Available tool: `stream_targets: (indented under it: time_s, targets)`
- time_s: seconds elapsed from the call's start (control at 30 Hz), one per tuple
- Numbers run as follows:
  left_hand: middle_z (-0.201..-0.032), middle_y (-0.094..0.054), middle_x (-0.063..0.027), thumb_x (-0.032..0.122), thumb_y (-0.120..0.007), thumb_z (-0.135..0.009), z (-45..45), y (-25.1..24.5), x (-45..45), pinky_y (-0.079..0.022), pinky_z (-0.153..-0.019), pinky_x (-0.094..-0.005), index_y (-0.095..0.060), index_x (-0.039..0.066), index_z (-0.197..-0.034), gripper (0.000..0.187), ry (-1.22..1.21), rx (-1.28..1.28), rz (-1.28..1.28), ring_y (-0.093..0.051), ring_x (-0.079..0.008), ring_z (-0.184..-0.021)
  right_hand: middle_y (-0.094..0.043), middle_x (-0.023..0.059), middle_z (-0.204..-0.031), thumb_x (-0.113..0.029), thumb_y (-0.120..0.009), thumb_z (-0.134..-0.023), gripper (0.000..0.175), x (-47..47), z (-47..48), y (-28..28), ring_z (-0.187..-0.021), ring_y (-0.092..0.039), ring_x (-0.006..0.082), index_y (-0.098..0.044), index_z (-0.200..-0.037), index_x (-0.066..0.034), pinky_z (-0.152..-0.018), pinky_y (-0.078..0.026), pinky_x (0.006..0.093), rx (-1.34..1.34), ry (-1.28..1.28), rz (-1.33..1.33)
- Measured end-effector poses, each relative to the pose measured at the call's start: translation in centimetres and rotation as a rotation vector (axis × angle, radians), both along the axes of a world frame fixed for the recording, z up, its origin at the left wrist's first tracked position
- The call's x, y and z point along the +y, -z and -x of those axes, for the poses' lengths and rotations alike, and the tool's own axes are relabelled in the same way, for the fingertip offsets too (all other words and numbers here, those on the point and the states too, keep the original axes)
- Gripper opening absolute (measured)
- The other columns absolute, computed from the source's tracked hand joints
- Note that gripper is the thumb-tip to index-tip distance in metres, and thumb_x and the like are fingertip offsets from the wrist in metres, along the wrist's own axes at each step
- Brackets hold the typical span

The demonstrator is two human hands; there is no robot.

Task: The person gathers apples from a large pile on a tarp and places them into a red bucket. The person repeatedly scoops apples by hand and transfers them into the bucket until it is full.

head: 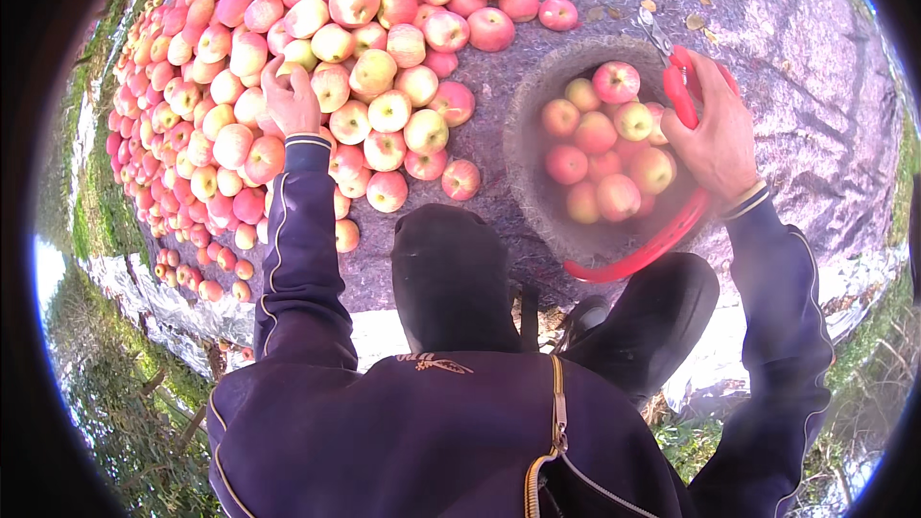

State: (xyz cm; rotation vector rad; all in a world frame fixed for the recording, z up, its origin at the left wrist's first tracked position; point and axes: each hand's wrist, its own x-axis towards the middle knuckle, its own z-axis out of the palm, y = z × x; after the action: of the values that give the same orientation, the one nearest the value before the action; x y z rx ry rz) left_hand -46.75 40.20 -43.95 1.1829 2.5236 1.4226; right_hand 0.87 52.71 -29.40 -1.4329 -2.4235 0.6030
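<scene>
My left hand (291, 102) is over the heap of red and yellow apples (352, 3), its thumb and fingers curled beside a yellow-green apple (300, 53). Whether the fingertips grip an apple cannot be made out. My right hand (714, 131) holds red-handled hand snips (679, 86) above the right rim of a bucket, their metal blades pointing up and away from me. This round, grey, fuzzy-lined bucket (531, 191) contains several apples (594, 132). Its red carrying handle (640, 248) lies along the near right rim.
A purplish-grey felt-like sheet (799, 97) lies under the heap and bucket, with a few dry leaves (695, 21) on it. My bent knees (457, 280) are close in front of the heap and bucket. Crumpled silvery sheeting (169, 302), grass and branches lie around the edges.
</scene>
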Motion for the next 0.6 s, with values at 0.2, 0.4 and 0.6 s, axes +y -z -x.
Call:
stream_targets:
  time_s: [0.2,0.4,0.6]
  targets:
    - [-0.098,-0.062,-0.0096,0.013,-0.068,-0.083,-23.0,3.3,10.4,-0.053,-0.079,-0.0328,-0.053,0.006,-0.125,0.045,1.078,-0.161,0.199,-0.062,-0.0195,-0.086,-0.065,0.013,-0.109,-0.022,-0.065,-0.074,0.055,0.1,0.7,-0.4,-0.103,-0.064,0.0291,-0.054,-0.127,-0.0076,-0.087,-0.05,0.0392,0.01,0.004,0.018]
    - [-0.133,-0.047,-0.0102,0.027,-0.059,-0.086,-35.6,9.2,14.0,-0.051,-0.073,-0.0502,-0.055,0.024,-0.122,0.036,1.084,0.412,0.458,-0.059,-0.0372,-0.097,-0.065,0.0116,-0.108,-0.024,-0.066,-0.075,0.049,0.0,0.8,-0.5,-0.1,-0.065,0.0281,-0.057,-0.12,-0.006,-0.085,-0.051,0.0387,0.041,-0.009,0.038]
    - [-0.124,-0.05,-0.0078,0.023,-0.054,-0.087,-37.8,11.5,14.1,-0.052,-0.064,-0.0453,-0.057,0.025,-0.111,0.024,0.917,0.628,0.464,-0.061,-0.0357,-0.091,-0.066,0.0128,-0.104,-0.024,-0.065,-0.077,0.047,0.1,1.0,-0.2,-0.096,-0.065,0.0294,-0.058,-0.12,-0.0067,-0.083,-0.051,0.0396,0.05,-0.018,-0.002]
